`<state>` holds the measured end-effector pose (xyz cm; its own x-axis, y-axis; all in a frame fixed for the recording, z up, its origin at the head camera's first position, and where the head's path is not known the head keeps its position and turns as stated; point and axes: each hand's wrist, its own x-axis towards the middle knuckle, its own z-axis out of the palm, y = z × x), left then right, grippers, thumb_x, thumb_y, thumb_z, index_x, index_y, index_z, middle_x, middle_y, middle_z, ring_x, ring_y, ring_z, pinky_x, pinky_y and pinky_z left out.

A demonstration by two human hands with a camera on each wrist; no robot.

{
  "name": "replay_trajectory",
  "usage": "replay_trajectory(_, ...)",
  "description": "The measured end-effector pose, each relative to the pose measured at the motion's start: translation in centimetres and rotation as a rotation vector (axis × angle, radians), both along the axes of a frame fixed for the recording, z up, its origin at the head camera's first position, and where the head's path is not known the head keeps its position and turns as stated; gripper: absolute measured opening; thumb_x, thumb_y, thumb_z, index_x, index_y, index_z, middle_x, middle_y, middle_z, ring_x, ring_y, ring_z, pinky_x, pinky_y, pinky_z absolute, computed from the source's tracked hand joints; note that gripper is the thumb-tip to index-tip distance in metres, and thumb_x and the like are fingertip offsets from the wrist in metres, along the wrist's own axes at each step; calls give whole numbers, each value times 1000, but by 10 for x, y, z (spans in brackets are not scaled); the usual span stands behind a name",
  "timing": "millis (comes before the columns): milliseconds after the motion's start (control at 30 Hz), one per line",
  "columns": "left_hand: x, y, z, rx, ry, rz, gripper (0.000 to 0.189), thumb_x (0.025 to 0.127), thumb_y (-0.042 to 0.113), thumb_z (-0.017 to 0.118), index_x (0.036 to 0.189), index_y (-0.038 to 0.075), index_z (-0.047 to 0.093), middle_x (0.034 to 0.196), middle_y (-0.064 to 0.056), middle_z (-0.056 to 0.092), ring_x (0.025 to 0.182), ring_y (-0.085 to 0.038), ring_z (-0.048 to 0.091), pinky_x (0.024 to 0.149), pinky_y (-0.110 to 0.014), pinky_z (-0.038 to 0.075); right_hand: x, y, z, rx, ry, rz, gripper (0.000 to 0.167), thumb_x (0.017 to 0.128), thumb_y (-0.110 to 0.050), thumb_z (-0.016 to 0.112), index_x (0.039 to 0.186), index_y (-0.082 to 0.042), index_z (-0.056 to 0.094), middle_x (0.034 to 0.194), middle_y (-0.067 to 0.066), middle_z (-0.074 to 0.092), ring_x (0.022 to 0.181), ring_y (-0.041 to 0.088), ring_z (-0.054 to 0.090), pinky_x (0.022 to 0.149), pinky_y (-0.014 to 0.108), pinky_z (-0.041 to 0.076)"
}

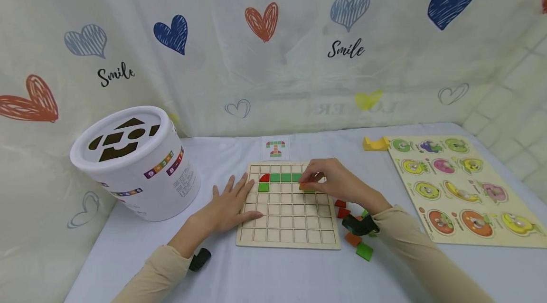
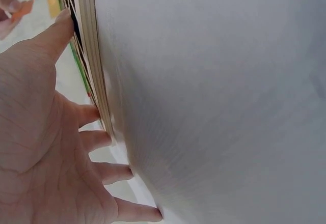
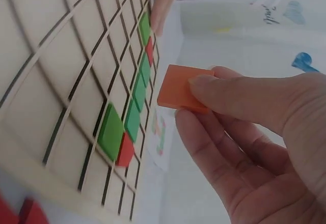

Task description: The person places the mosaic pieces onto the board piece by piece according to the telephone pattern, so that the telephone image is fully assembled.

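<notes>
My right hand (image 1: 331,178) pinches an orange square tile (image 3: 179,87) between thumb and fingers, just over the upper right part of the wooden grid board (image 1: 295,222). My left hand (image 1: 228,205) lies with fingers spread along the board's left edge, its thumb on the board. Set into the grid are a row of green tiles (image 1: 275,177), a red rounded tile (image 1: 265,177) at the row's left end and a green tile (image 1: 264,187) below it. In the right wrist view, a red tile (image 3: 125,150) and a green tile (image 3: 110,132) show at the row's other end.
Behind the board lies a pattern card (image 1: 275,148). Loose red, orange and green tiles (image 1: 364,251) lie right of the board, partly under the right wrist. A white bucket (image 1: 141,170) stands at left. A fruit puzzle board (image 1: 470,189) and a yellow piece (image 1: 376,144) are at right.
</notes>
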<state>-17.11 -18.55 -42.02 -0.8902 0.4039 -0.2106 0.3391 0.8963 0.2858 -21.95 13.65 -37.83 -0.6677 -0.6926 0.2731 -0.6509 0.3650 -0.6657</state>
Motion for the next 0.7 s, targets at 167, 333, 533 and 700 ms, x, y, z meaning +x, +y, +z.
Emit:
replay_trajectory(167,-1,0,0,-5,-5,4,97,99,71,51,168,10,21,175,-15,7,158,-50,6,111,-84,9,-9,-21,-6,-21,-54,10,13,89,1,81,102,-1,80,95,5,74,86,16,69,77,29,60)
replay_trajectory(333,-1,1,1,-6,-10,12,97,99,72,51,168,10,21,175,-14,8,158,-49,6,111,-84,9,-15,-34,-13,-17,-81,-7,13,90,2,80,103,-1,80,97,6,74,89,17,70,78,29,59)
replay_trajectory(533,-2,1,1,-17,-2,13,97,99,72,51,168,9,22,175,-16,10,158,-49,7,111,-84,10,-19,-43,-17,18,-70,-38,12,90,1,80,101,-2,80,96,5,75,87,15,68,76,28,57)
replay_trajectory(700,-1,0,0,-18,-5,8,97,99,72,51,168,9,21,175,-15,9,158,-49,7,111,-84,10,-20,-45,-22,49,-111,-56,12,91,0,79,102,-2,81,98,4,75,90,16,68,79,28,57)
